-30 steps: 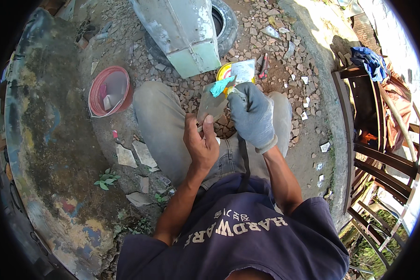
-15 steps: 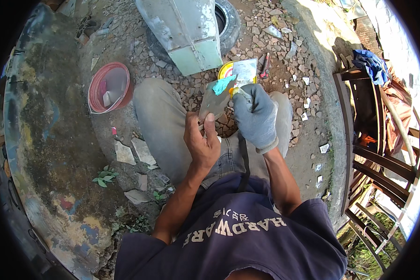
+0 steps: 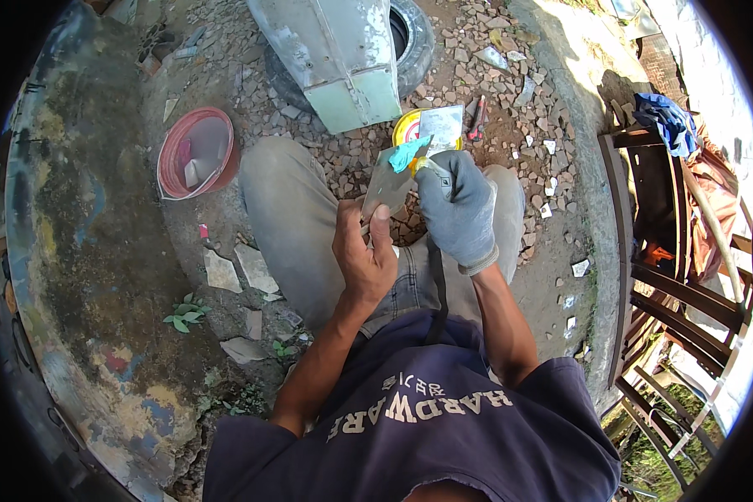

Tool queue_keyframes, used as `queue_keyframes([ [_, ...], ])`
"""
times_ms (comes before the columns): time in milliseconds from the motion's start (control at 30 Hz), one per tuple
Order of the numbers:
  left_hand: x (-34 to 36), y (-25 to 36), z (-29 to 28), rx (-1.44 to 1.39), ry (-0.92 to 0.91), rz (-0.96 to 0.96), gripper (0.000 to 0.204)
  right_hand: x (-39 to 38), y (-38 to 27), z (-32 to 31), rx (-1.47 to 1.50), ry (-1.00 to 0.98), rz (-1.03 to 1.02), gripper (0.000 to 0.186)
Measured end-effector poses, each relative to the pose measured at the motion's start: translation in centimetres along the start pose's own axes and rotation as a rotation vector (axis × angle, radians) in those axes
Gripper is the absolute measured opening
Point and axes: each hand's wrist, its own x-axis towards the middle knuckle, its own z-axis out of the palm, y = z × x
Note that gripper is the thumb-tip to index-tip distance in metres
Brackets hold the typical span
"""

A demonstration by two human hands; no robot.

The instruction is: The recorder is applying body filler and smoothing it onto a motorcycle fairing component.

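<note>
Fingers of the bare left hand [image 3: 366,255] are pinching the near edge of a thin grey flat plate [image 3: 385,186], close-set, while the grey-gloved right hand [image 3: 458,209] is gripping a small yellow-ended tool [image 3: 422,166] tightly. Beyond the left fingertips, a soft turquoise blob [image 3: 407,154] is lying at the plate's far end; bracing the plate steadily is probably paying off. Past the gloved fingers, a pale rectangular sheet [image 3: 442,125] is overlapping a round yellow-rimmed container [image 3: 404,128].

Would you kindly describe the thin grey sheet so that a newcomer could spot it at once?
Start from the grey-trousered legs and find the bare left hand between them. The thin grey sheet slants up from that hand, with a teal lump at its far corner. Unlike the paler square beyond it, by the yellow tin, it is dull grey and held.
</note>
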Motion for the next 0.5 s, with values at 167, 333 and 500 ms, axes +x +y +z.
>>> queue_keyframes([
  [167, 0.14, 1.03, 0.03, -0.075, -0.012, -0.085, 0.015, 0.03, 0.05, -0.24, 0.036, -0.036, 0.007, 0.013],
  [333, 0.18, 0.86, 0.05, -0.08, -0.022, -0.067, 0.017, -0.06, 0.91, -0.42, 0.084, -0.018, -0.062, 0.017],
  [500, 0.18, 1.07, -0.02, -0.077, -0.019, -0.055, 0.017, -0.24, 0.59, -0.54, 0.115, -0.024, -0.036, 0.02],
])
